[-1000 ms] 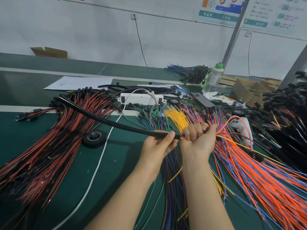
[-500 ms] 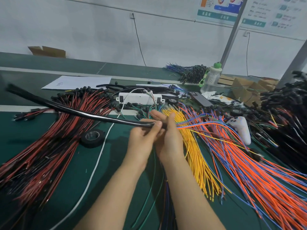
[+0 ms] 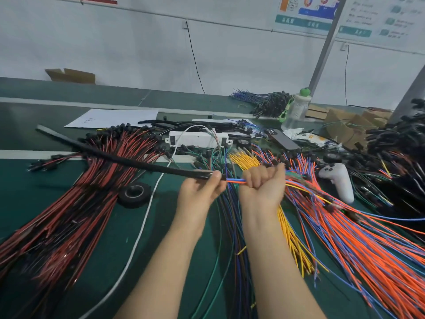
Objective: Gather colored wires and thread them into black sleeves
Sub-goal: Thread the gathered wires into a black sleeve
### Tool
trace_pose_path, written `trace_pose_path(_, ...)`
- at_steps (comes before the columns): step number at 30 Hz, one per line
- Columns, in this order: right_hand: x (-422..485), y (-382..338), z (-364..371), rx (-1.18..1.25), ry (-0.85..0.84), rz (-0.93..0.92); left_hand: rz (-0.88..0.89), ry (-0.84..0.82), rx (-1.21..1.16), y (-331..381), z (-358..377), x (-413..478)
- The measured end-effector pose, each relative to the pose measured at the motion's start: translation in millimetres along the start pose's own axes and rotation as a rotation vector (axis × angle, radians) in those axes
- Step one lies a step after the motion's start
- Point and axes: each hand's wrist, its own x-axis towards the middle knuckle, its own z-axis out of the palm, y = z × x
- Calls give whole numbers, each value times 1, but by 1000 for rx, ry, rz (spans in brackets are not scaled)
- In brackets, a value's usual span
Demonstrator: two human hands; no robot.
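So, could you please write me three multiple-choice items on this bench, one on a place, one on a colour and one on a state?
1. Where does the tape roll lie?
A. left of the left hand
B. on the white paper
C. inside a cardboard box

2. What colour is the bottle cap?
A. red
B. green
C. yellow

3. How is the right hand?
A. flat on the table
B. closed round a bundle of wires
C. holding the controller

Answers: 1 A, the roll lies beside the red wires, left of that hand; 2 B, the cap on top is green; 3 B, its fingers curl round the wires running into the black sleeve.
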Motion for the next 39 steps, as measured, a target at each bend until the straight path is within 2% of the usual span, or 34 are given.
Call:
trace_pose_path(4,-5,11,-7,-41,2,82,23,-5,51,-6,6,-3)
trace_pose_path(7,0,-3,-9,64,-27,139,44,7,10,0,2,-1)
trace_pose_path(13,11,-32,-19,189,-63,171,102,141,-157,20,-15,8)
trace_pose_path(18,-1,-1,-9,23,-78,148,3,-59,78,-3,9,-10)
trace_pose_path(21,-8,12,-5,-39,-65,142,-7,-58,49,-7,16,-11)
trace_pose_path(24,-9,12,-5,35,-28,165,-42,-65,66,-3,10,-8)
trace_pose_path(26,-8,7,-4,140,-14,167,-78,-103,-11,6,3,-7)
trace_pose_path(29,-7,1,-3,188,-13,157,-93,-165,-329,21,-8,-2)
trace_pose_path(31,-9,5,-2,72,-24,160,-69,-169,-361,23,-8,-3)
trace_pose_path(35,-16,25,-2,-285,-71,120,-71,-98,-261,11,6,-8)
trace_pose_path(39,-19,32,-4,-393,-98,91,-80,-71,-298,9,11,-10)
